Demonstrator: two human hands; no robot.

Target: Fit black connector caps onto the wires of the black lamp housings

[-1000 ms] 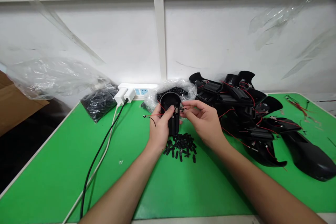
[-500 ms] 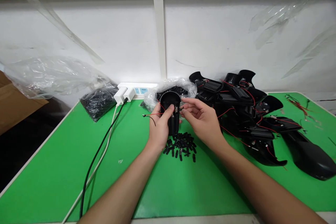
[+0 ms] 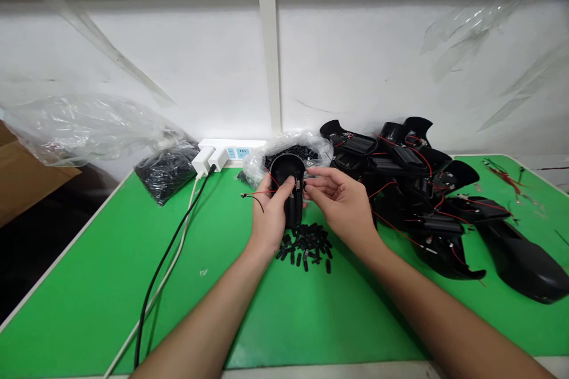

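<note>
My left hand (image 3: 272, 207) is wrapped round a black plastic housing (image 3: 288, 167), its thumb pressed on the inside. The housing stands tilted up over the table, with its wide rounded end at the top. A red and black wire (image 3: 255, 192) with a small connector hangs out on its left. At the right edge of the housing my right hand (image 3: 340, 198) pinches a small black part (image 3: 305, 189), mostly covered by thumb and forefinger. Just below lies a heap of small black plastic pieces (image 3: 311, 243).
An open plastic bag (image 3: 326, 151) of black pieces stands behind the housing. Wired black housings (image 3: 400, 160) are piled on the right, beside loose red wires (image 3: 507, 177). At left are a power strip (image 3: 249, 147), cables (image 3: 178, 243) and a filled bag (image 3: 164, 174).
My right thumb and forefinger have shifted slightly at the housing's right edge, and the small part sits lower against it. My left hand keeps its hold.
</note>
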